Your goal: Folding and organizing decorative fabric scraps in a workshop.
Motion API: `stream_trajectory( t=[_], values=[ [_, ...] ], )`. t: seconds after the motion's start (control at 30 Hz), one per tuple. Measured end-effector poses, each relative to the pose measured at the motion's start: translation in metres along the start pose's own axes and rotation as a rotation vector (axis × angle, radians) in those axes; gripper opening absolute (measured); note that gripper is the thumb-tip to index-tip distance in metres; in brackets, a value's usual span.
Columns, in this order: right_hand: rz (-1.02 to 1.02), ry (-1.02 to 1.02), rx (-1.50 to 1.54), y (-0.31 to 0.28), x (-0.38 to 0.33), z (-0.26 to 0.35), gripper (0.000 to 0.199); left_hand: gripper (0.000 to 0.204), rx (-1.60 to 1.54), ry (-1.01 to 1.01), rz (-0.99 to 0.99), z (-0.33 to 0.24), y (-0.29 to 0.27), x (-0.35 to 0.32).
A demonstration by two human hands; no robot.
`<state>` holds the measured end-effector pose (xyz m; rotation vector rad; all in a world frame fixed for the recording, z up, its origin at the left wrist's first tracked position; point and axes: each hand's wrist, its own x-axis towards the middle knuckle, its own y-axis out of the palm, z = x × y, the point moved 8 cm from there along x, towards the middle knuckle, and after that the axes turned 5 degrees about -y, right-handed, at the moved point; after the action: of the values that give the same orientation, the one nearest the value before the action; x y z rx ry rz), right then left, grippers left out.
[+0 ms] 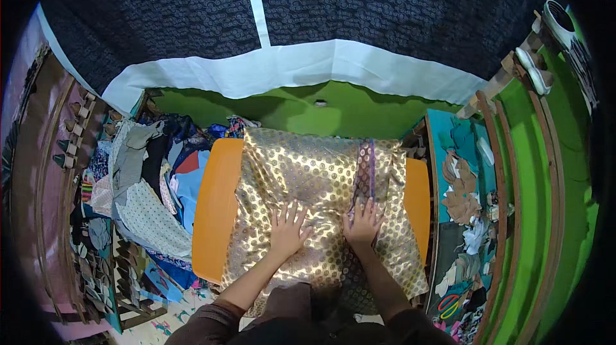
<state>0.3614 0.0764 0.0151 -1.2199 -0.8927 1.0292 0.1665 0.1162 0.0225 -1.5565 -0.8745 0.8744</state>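
A shiny gold patterned cloth is spread over an orange table, its near end hanging over the edge toward me. A dark purple-brown band runs down its right part, and soft wrinkles cross the middle. My left hand lies flat on the cloth left of centre, fingers spread. Flat as well, my right hand rests on the cloth over the band, fingers apart. Neither hand grips anything.
Piled clothes crowd the left side by a wooden rack. At right, a teal-topped table bears brown and white scraps and scissors with coloured handles. Wooden rails with shoes line the green right wall. A dark curtain hangs behind.
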Motion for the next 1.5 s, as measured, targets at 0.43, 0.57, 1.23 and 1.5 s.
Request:
stream_trajectory(
  t=[0.43,0.57,1.23,1.5],
  values=[
    [-0.022,-0.228,0.09,-0.018,-0.117,0.021,0.057,0.053,-0.068,0.022,-0.153,-0.032,-0.016,-0.096],
    [0.007,-0.267,0.119,-0.006,-0.19,0.022,0.052,0.055,-0.081,0.073,-0.138,-0.058,0.017,-0.18],
    [0.077,-0.521,0.533,-0.005,-0.347,0.093,0.018,0.051,-0.435,-0.488,-0.233,0.097,0.034,-0.343],
    [0.191,-0.375,0.717,0.021,-0.37,0.142,0.021,0.081,-0.748,-0.61,0.007,0.169,0.093,-0.31]
  ],
)
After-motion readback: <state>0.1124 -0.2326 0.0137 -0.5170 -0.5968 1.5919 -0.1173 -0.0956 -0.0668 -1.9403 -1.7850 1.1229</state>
